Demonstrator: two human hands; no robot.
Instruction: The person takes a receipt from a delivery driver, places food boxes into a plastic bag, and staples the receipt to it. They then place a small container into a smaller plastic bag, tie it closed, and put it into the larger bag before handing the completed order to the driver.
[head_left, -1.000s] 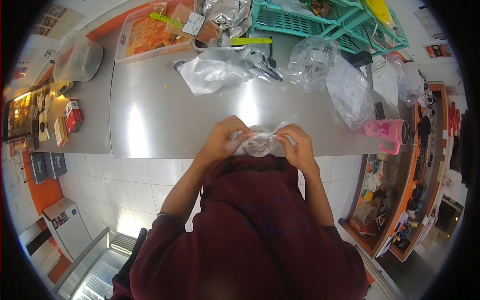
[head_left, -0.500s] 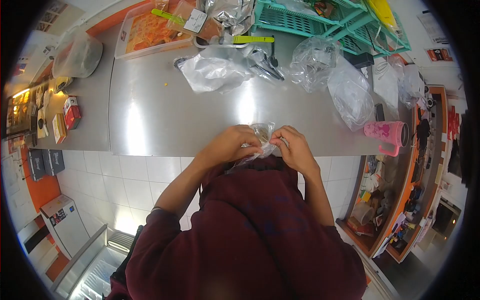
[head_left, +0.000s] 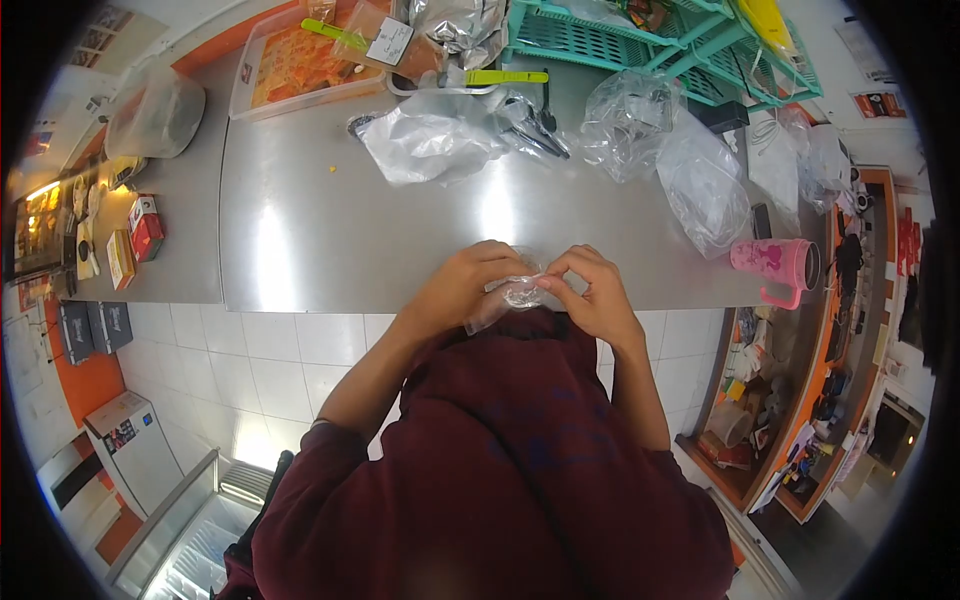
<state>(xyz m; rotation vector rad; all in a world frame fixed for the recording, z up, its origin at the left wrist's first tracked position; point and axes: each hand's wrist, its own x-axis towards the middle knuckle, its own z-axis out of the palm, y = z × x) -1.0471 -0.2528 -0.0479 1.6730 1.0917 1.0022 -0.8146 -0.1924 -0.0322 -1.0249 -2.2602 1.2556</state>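
A small clear plastic bag (head_left: 522, 293) is held between my two hands at the front edge of the steel table. My left hand (head_left: 478, 275) is closed on the bag from the left, with its fingers bent over the film. From the right, my right hand (head_left: 590, 288) pinches the bag's gathered plastic between thumb and forefinger. The loose end of the film hangs down at the lower left, against the dark red top (head_left: 500, 400). What the bag contains is mostly hidden by my fingers.
Beyond my hands, the steel table (head_left: 370, 240) bears a crumpled plastic bag (head_left: 430, 140), larger clear bags (head_left: 700, 190) and a pink tumbler (head_left: 772, 260) at right. Farther back are an orange-filled tub (head_left: 300, 65) and teal baskets (head_left: 600, 40). Small boxes (head_left: 145, 228) stand left.
My hands have drawn closer together over the bag. The twisted film now lies lower and nearer my body, and the bag's rounded part is more covered by my fingers.
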